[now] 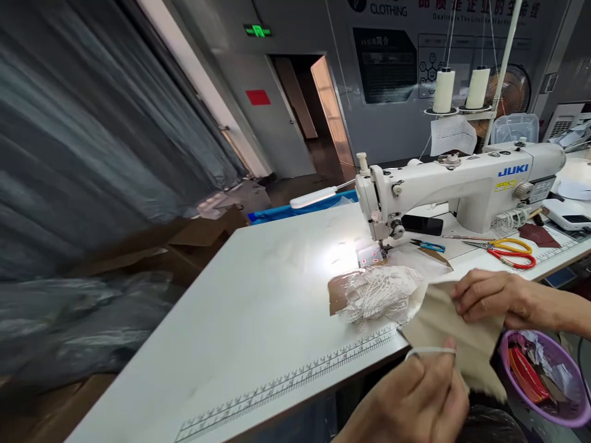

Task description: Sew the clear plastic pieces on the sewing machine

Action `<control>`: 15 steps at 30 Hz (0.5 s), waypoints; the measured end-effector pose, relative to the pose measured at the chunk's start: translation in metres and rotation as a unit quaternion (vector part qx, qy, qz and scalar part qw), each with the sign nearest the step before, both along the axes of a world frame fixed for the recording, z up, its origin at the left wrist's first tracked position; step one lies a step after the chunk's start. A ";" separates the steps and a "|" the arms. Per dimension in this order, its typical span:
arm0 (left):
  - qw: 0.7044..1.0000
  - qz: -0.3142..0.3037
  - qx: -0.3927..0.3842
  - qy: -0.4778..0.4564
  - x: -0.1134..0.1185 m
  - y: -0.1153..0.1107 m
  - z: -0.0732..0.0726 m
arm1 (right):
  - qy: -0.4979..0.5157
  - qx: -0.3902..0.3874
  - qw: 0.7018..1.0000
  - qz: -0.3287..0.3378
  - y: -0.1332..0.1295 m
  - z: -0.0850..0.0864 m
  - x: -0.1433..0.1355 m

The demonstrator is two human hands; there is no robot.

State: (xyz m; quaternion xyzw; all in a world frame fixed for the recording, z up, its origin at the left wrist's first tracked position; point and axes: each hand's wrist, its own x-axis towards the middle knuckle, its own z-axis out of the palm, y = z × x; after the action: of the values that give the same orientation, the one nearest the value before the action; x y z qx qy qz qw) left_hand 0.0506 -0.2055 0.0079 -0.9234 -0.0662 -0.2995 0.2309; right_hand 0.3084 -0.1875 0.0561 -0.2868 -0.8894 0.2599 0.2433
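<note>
Beige fabric [462, 332] hangs over the table's front edge, held between both hands. My left hand [415, 394] is closed on its lower left part, and a thin white strip [431, 350] curves out at the fingertips. My right hand [494, 298] pinches the upper right part of the same fabric. Just left of the fabric, a bunched heap of white lace [383, 292] lies on the table beside a brown piece [338, 294]. Behind the lace stands a white sewing machine [443, 184], its needle area lit.
Blue snips [429, 246], scissors with yellow and red handles [510, 249] and a dark phone [422, 224] lie near the machine. A purple basket [549, 415] of scraps is below right. A ruler strip [295, 376] runs along the table's front edge.
</note>
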 end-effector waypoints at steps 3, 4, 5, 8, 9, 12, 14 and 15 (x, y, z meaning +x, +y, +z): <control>0.999 0.030 -0.013 0.019 0.038 0.030 -0.004 | -0.026 0.056 0.995 -0.072 0.006 -0.029 0.037; 0.999 0.027 -0.015 0.022 0.048 0.040 -0.009 | -0.046 0.073 0.992 -0.090 0.006 -0.040 0.049; 0.999 0.029 -0.024 0.024 0.057 0.048 -0.015 | -0.074 0.084 0.988 -0.105 0.006 -0.050 0.061; 0.996 0.029 -0.073 0.031 0.074 0.065 -0.031 | -0.171 0.126 0.961 -0.176 0.010 -0.066 0.087; 0.994 0.030 -0.096 0.031 0.077 0.068 -0.034 | -0.201 0.142 0.947 -0.208 0.014 -0.065 0.092; 0.987 0.043 -0.153 0.012 0.077 0.068 -0.037 | -0.291 0.143 0.882 -0.343 0.039 -0.050 0.094; 0.983 0.054 -0.174 -0.009 0.075 0.067 -0.037 | -0.345 0.109 0.838 -0.409 0.063 -0.038 0.087; 0.981 0.060 -0.183 -0.018 0.074 0.066 -0.038 | -0.351 0.101 0.832 -0.417 0.075 -0.034 0.082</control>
State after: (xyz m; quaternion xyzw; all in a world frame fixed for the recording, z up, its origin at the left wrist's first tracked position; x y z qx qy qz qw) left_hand 0.1249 -0.1396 -0.0299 -0.9389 -0.1787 -0.2846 0.0746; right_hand 0.3908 -0.1126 0.0225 -0.6764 -0.7321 -0.0757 0.0274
